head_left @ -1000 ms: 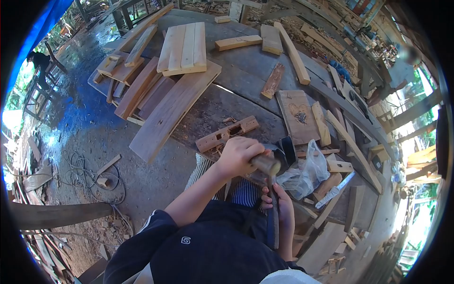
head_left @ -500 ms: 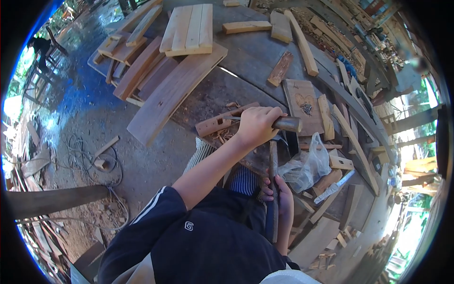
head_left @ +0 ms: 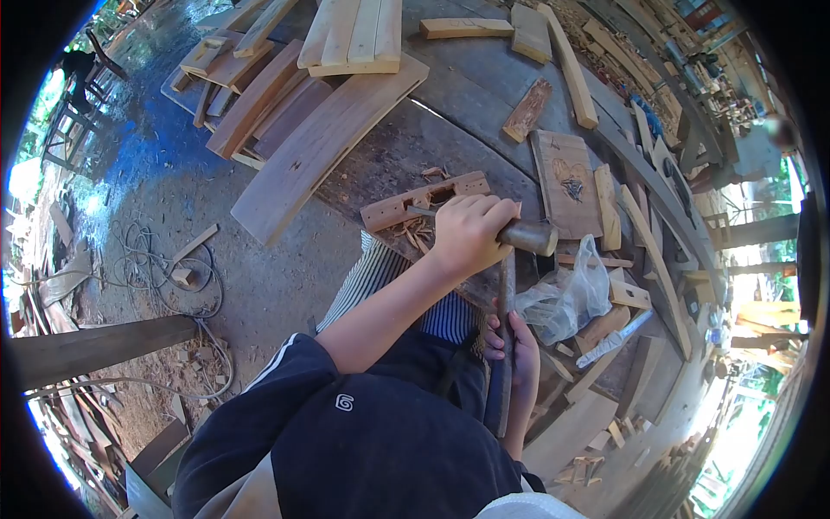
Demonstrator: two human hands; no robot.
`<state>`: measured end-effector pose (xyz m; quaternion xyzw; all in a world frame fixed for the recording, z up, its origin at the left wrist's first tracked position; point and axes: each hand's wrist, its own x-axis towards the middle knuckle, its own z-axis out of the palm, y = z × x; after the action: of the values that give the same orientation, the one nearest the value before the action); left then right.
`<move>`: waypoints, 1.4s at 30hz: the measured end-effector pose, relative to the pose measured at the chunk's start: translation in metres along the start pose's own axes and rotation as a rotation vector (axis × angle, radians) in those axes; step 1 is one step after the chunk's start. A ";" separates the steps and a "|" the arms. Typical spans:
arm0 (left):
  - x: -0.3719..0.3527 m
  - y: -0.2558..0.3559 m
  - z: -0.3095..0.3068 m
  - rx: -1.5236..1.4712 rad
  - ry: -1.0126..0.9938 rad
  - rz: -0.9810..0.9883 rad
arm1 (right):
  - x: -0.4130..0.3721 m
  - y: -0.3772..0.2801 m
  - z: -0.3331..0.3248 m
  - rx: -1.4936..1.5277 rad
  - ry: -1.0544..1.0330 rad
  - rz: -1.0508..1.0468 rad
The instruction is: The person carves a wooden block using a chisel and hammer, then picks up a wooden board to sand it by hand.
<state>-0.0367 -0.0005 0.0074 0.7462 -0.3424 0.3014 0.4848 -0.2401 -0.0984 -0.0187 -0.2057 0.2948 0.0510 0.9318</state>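
My left hand [head_left: 471,232] is wrapped round the thick handle of a chisel [head_left: 531,237]. Its narrow blade points left into a reddish wooden block [head_left: 393,213] with slots cut in it, lying on the worktable. Wood chips [head_left: 421,235] are scattered against the block's near side. Lower down, my right hand [head_left: 517,344] grips the long shaft of a hammer [head_left: 507,303], held close to my body. The shaft runs up beneath the chisel handle, and the hammer's head is mostly hidden there.
A crumpled plastic bag [head_left: 566,303] and a board with a heart-shaped carving [head_left: 568,182] lie right of my hands. A wide curved plank [head_left: 324,156] rests to the left, near stacked boards [head_left: 354,39]. Cable loops [head_left: 173,281] lie on the floor.
My view has shifted slightly, so the block and boards sit differently in frame. The chisel handle slopes down a little more. Both hands keep their holds.
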 end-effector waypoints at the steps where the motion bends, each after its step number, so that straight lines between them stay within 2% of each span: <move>1: -0.002 0.000 -0.004 0.006 0.004 0.009 | 0.000 0.000 0.000 -0.017 -0.003 0.000; 5: -0.014 -0.018 -0.004 -0.015 -0.032 0.022 | 0.002 0.000 -0.001 0.016 -0.003 0.007; 8: -0.017 -0.037 -0.004 -0.102 -0.037 0.136 | 0.002 0.001 -0.003 0.032 -0.024 0.013; 10: -0.017 -0.053 -0.009 -0.259 -0.159 0.332 | 0.002 0.002 -0.004 0.045 -0.040 0.012; 14: -0.012 -0.063 -0.016 -0.393 -0.214 0.425 | 0.003 0.002 -0.003 0.019 -0.029 0.008; 20: 0.003 -0.030 -0.010 -0.435 -0.097 0.379 | 0.003 0.003 0.001 0.001 0.021 0.002; 22: 0.012 -0.021 -0.001 -0.413 -0.195 0.332 | 0.004 0.002 0.002 0.010 -0.008 0.001; 30: 0.033 -0.021 0.030 -0.208 -0.174 0.093 | 0.001 0.002 0.002 -0.022 0.030 -0.016; 33: 0.039 -0.024 0.036 -0.152 -0.297 -0.001 | 0.001 0.000 0.001 -0.024 0.031 -0.011; 42: 0.045 -0.022 0.044 -0.128 -0.364 -0.082 | 0.002 -0.003 0.006 -0.018 0.035 -0.001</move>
<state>0.0125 -0.0445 0.0155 0.7693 -0.4120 0.1191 0.4735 -0.2347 -0.0986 -0.0149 -0.2150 0.3105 0.0493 0.9246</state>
